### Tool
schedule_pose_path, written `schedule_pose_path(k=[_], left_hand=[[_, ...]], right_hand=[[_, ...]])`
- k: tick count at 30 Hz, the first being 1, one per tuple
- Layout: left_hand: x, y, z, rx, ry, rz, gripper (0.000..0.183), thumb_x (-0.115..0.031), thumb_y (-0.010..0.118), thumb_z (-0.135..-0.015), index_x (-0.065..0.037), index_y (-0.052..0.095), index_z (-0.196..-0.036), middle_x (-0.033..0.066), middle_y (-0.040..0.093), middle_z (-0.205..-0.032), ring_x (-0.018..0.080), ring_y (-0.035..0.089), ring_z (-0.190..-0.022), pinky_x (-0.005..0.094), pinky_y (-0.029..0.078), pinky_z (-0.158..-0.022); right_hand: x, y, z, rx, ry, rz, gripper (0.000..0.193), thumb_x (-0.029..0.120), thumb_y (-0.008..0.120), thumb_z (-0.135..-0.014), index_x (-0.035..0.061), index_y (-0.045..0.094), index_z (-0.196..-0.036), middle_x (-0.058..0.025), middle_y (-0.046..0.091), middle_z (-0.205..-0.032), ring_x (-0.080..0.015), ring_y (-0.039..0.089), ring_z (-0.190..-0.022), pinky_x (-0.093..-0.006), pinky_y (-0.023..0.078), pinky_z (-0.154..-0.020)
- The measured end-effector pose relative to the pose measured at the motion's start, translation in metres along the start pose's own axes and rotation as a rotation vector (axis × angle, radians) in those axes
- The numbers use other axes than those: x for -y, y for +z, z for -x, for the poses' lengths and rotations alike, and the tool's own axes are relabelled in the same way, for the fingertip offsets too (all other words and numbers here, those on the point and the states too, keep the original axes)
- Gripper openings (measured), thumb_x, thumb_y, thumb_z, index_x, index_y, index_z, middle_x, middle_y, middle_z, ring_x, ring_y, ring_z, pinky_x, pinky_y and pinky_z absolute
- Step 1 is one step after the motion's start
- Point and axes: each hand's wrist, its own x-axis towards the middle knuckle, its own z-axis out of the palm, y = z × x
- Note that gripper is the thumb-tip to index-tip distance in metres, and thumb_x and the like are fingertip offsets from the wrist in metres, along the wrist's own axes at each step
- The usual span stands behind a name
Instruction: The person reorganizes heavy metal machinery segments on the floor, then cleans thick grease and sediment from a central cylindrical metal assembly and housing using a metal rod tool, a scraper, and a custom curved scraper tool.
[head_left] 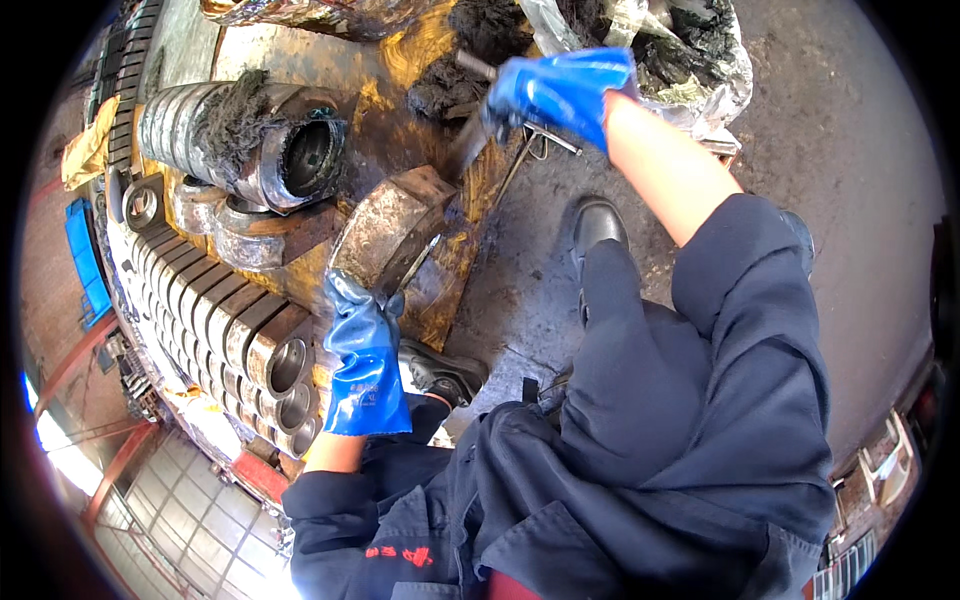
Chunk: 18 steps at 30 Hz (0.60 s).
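Note:
My left hand (362, 345), in a blue glove, grips the near edge of a rusty metal ring (392, 228) standing on its rim on a greasy yellow workbench (400, 55). A thin metal tool (415, 262) sticks up from this hand against the ring. Higher up, my right hand (560, 92), also blue-gloved, is closed around a dark-handled tool (470, 140), blurred, just above and right of the ring. Black greasy fibre (470, 50) lies beside that hand.
Rows of similar steel rings (215, 320) lie stacked at the left. A larger ribbed cylinder (240, 135) with dark fibre on it lies behind them. Crumpled plastic sheeting (690, 60) sits at top right. My black shoes (595, 228) stand on concrete floor (840, 150).

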Motion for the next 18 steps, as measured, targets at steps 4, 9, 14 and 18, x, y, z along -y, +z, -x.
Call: schedule_pose_path(k=[4,9,14,18], left_hand=[[0.014,0.01,0.019,0.099,-0.128,0.278,0.082,-0.025,0.073,-0.083,0.014,0.027,-0.137,0.0222,0.064,-0.11,0.0288,0.066,-0.074,0.0355,0.053,-0.059],[0.009,0.007,-0.002,-0.036,0.054,0.061,0.091,-0.025,0.076,-0.081,0.016,0.021,-0.141,0.0284,0.062,-0.112,0.0286,0.066,-0.077,0.0347,0.054,-0.06],[0.008,0.012,0.007,0.06,-0.125,0.06,0.094,-0.03,0.074,-0.082,0.016,0.02,-0.143,0.0327,0.051,-0.126,0.0354,0.067,-0.09,0.0369,0.056,-0.069],[0.013,0.009,0.005,0.05,-0.074,0.107,0.098,-0.043,0.073,-0.08,0.014,0.024,-0.144,0.0371,0.038,-0.142,0.0449,0.064,-0.1,0.0431,0.056,-0.077]], right_hand=[[0.048,-0.017,0.047,-0.125,0.01,-0.82,0.018,0.014,0.059,-0.091,0.0066,0.075,-0.093,-0.0059,0.073,-0.088,-0.0104,0.062,-0.07,-0.0246,0.049,-0.06],[-0.005,-0.007,0.02,0.052,-0.301,-0.862,0.018,0.014,0.064,-0.085,0.0039,0.076,-0.094,-0.0069,0.072,-0.086,-0.0131,0.063,-0.073,-0.0267,0.049,-0.062],[0.032,-0.008,0.024,-0.023,0.019,-0.659,0.019,0.019,0.064,-0.085,0.005,0.075,-0.09,-0.0056,0.071,-0.08,-0.0135,0.062,-0.07,-0.0282,0.048,-0.06],[0.009,0.005,0.02,-0.074,-0.241,-0.815,0.021,0.023,0.063,-0.085,0.0059,0.075,-0.087,-0.0045,0.069,-0.076,-0.0138,0.06,-0.067,-0.0294,0.046,-0.058]])
